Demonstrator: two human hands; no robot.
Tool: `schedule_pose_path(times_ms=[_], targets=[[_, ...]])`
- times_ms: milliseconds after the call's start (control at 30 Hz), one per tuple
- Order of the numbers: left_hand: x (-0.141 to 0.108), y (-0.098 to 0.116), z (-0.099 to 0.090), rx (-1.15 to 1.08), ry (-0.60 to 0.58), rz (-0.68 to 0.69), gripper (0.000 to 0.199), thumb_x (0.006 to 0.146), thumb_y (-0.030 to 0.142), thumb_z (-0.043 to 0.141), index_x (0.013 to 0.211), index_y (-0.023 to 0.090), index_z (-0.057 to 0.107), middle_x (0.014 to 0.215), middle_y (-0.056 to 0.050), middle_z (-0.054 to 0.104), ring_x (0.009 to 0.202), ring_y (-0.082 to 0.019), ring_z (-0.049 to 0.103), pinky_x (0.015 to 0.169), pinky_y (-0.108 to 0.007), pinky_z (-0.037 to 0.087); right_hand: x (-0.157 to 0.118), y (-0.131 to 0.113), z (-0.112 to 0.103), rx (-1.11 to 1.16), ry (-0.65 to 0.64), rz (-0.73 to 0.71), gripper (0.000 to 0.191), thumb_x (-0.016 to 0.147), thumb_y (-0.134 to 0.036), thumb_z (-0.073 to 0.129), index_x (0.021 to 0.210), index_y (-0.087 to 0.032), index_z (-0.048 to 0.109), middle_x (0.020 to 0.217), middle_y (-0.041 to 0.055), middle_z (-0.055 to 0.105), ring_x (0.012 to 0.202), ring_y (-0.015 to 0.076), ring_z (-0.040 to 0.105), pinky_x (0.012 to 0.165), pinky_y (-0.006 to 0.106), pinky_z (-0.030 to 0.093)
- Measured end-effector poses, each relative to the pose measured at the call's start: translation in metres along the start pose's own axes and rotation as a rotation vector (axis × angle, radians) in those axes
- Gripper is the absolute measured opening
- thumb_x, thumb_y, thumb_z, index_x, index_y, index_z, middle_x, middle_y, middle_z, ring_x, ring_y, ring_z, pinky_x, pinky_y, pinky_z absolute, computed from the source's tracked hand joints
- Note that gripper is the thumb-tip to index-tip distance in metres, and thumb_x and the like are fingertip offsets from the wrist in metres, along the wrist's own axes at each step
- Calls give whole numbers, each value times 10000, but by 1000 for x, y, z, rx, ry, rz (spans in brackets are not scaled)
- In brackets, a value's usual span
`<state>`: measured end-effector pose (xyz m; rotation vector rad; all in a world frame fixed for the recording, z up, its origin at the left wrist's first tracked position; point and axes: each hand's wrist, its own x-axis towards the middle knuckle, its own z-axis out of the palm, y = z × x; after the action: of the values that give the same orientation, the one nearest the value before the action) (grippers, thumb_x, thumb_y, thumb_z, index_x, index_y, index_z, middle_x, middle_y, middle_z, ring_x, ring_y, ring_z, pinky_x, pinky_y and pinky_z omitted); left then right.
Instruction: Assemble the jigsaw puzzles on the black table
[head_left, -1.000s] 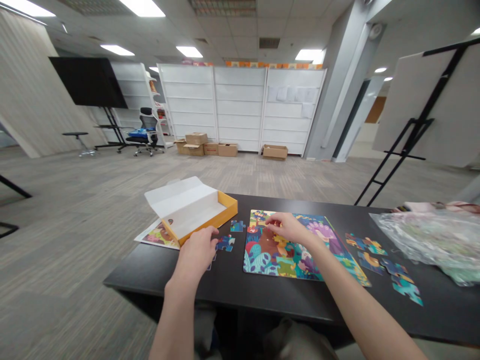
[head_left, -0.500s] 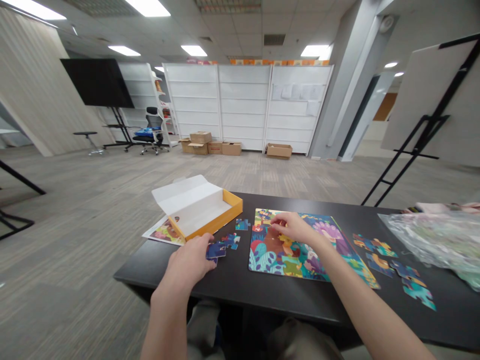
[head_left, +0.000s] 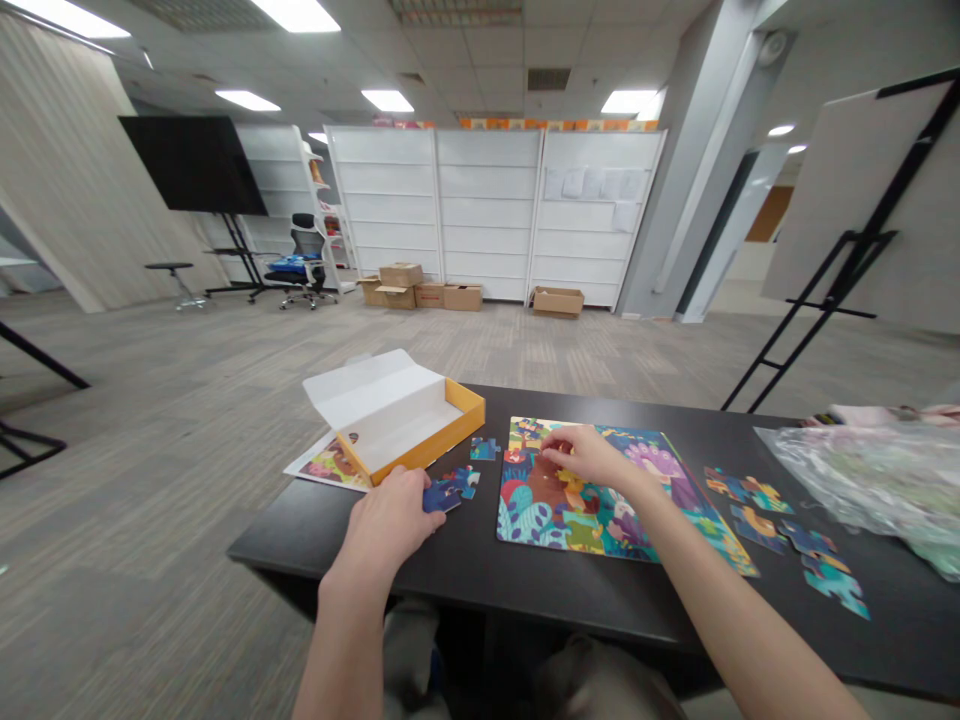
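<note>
My left hand is at the front corner of the yellow box, its thumb and fingers closed around a dark blue jigsaw puzzle piece. Another blue piece touches it on the right, and a teal piece lies just behind. Over the upper left part of the colourful jigsaw puzzle, my right hand has its fingers bent together. Whatever its fingertips hold, if anything, is hidden.
The open yellow box rests partly on a printed picture sheet. Several loose puzzle pieces lie right of the puzzle. A clear plastic bag covers the right end of the black table.
My left hand has shifted slightly right, bringing the dark blue piece closer against the others. My right hand stays nearly still over the puzzle.
</note>
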<state>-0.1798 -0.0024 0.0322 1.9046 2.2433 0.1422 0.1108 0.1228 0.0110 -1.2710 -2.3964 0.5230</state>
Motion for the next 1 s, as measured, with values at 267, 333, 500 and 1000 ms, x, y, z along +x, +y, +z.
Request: schedule_pose_path(times_ms=[267,333,500,1000], targets=[[-1,10,-7,-233,124,191,368,792,241,651,1160,220,643,1122,-61,673,838,-186,692,798,-298,515,-1,-9,-5,96,29,7,185,864,-269,598,882,-175,757,813,48,746,710,169,629,671,274,461],[1,19,-3,-370,98,299,405,789,204,640,1192,237,634,1034,-33,693,792,-164,678,768,-277,522,-3,-19,-6,229,15,-22,220,886,-335,598,901,-174,747,842,48,742,739,168,632,686,273,476],[5,46,13,-603,-13,524,344,799,203,623,1136,237,681,798,15,669,683,-142,619,670,-246,509,-10,-45,-2,568,-156,-155,359,846,-433,690,1109,-189,690,992,53,711,868,174,644,759,274,508],[10,69,22,-867,58,527,304,903,156,501,1157,241,646,947,-23,741,873,-163,713,810,-262,552,-15,-32,-7,601,-409,-45,350,776,-497,753,924,-189,680,680,-23,640,585,127,600,552,227,465]])
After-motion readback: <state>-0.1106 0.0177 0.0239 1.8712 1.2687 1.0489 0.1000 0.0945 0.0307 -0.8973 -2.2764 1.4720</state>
